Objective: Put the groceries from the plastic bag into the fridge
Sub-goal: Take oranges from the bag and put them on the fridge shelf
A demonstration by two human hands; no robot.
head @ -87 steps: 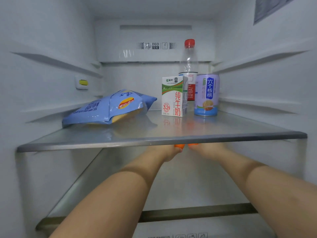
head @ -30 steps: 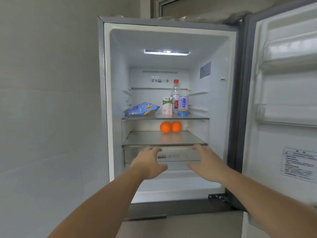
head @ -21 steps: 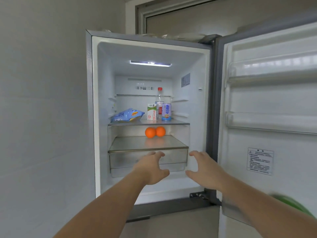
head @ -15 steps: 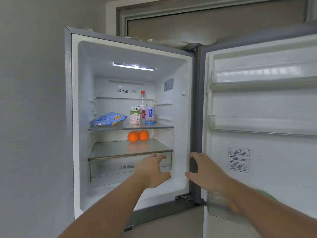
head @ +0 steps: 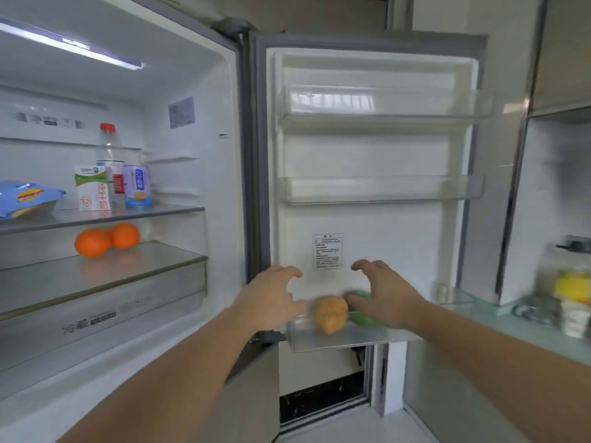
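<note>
The fridge stands open. Two oranges (head: 105,239) lie on its lower glass shelf (head: 134,270). On the upper shelf are a blue chip bag (head: 25,198), a milk carton (head: 92,188), a red-capped bottle (head: 110,155) and a purple can (head: 137,187). My left hand (head: 271,297) and my right hand (head: 383,294) hover empty with loosely spread fingers in front of the door's bottom bin (head: 335,338). That bin holds a blurred orange-yellow fruit (head: 330,314) and a green item (head: 363,316), partly hidden by my right hand.
The open door (head: 377,148) carries two empty clear bins higher up. To the right a counter (head: 511,324) holds a yellow container (head: 572,287) and other blurred items. A drawer (head: 96,321) sits under the lower shelf.
The view has swung right from the fridge interior to the door. Both empty hands moved right with it and now hover at the door's bottom bin.
</note>
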